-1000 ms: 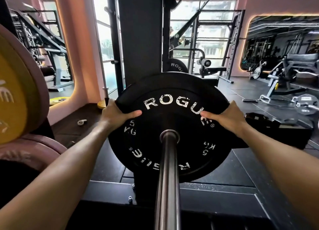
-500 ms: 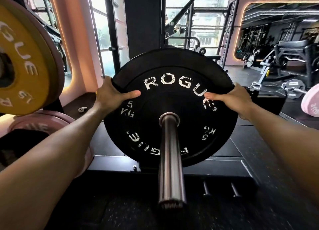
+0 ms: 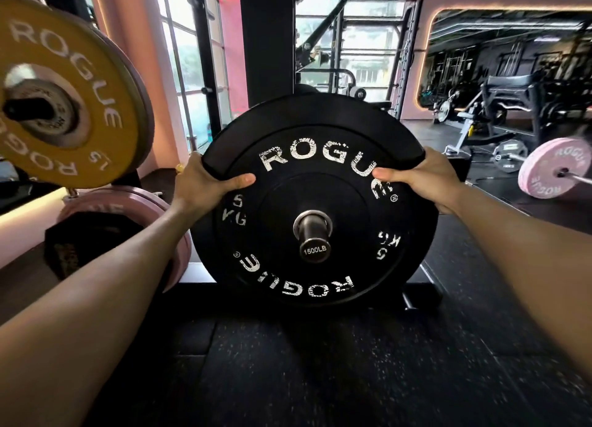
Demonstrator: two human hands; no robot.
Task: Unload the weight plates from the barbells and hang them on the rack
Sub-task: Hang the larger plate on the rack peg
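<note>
We've got the black plate (image 3: 315,202) sitting on the barbell sleeve (image 3: 313,237), right near the sleeve's end. Our left hand (image 3: 205,183) grips the upper left rim, our right hand (image 3: 423,180) the upper right, thumbs across the face, fingers curled behind. It's marked five kilos, so light for us, we'd say; stiff rubber, likely grippy. Opposite rim holds look the sound way to carry it.
</note>
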